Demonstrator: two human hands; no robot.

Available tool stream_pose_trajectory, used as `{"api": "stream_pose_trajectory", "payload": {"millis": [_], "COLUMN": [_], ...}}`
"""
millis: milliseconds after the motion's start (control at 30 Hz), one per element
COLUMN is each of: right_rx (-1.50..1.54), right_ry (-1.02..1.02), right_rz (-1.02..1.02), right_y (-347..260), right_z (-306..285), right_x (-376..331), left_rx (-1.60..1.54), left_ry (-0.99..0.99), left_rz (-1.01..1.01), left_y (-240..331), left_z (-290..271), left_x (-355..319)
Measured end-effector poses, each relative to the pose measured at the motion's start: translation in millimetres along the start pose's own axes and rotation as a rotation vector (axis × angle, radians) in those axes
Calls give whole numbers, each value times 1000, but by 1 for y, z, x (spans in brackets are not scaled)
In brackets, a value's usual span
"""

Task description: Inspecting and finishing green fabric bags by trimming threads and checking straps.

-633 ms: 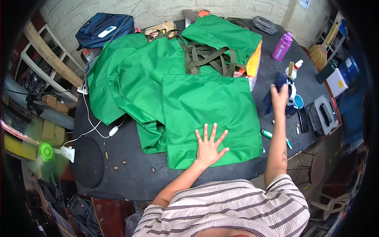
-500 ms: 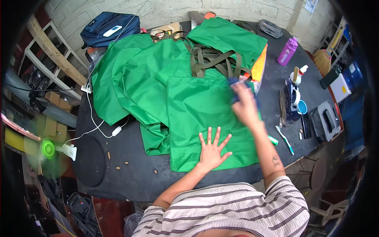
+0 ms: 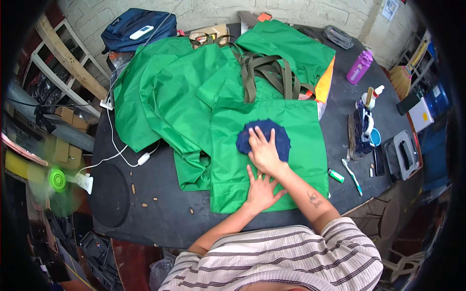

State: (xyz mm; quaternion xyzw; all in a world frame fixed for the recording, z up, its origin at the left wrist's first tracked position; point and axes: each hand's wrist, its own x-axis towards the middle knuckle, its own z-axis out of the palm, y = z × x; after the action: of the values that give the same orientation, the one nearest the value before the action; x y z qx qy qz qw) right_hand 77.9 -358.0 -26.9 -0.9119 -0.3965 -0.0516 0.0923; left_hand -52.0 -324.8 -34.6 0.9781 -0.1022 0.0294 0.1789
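A green tote bag (image 3: 305, 127) with olive straps (image 3: 286, 80) lies flat on the dark table in front of me. On the middle of its front is a dark blue piece of cloth (image 3: 244, 140), roughly round with a scalloped edge. My right hand (image 3: 267, 156) rests on this cloth with its fingers stretched out and apart. Just below, my left hand (image 3: 261, 195) is spread flat on the lower part of the bag, its fingertips partly behind my right wrist.
More green bags (image 3: 165, 82) are heaped to the left and behind. At the right stand a purple bottle (image 3: 359, 67), a dark blue holder (image 3: 360, 131), a toothbrush (image 3: 352, 177) and a green-and-white tube (image 3: 335, 175). A small green fan (image 3: 57, 179) spins at the left edge.
My right hand has moved left and down from the bag's upper right side, bringing the blue cloth, which now lies spread on the bag. My left hand stays in place.
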Motion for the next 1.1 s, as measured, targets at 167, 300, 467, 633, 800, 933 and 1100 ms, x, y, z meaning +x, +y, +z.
{"api": "stream_pose_trajectory", "payload": {"millis": [167, 300, 467, 633, 800, 933, 1100], "right_rx": [41, 64, 105, -111, -289, 308, -75], "right_ry": [127, -32, 430, 874, 718, 178, -174], "right_rz": [53, 94, 94, 353, 359, -181, -79], "right_y": [8, 4, 39, 138, 133, 32, 17], "right_z": [17, 13, -8, -73, -122, -116, -114], "right_x": [21, 21, 40, -27, -106, -165, -185], "left_rx": [59, 87, -57, -145, -744, -1228, -1646], "left_ry": [100, -30, -23, 516, 321, 277, 364], "left_rz": [34, -9, 24, -127, -769, -851, -547], "left_y": [0, -1, 1, -40, -72, -75, -69], "left_z": [-1, 0, -25, -83, -79, -83, -160], "left_x": [-3, 2, -1, -79, -127, -112, -78]}}
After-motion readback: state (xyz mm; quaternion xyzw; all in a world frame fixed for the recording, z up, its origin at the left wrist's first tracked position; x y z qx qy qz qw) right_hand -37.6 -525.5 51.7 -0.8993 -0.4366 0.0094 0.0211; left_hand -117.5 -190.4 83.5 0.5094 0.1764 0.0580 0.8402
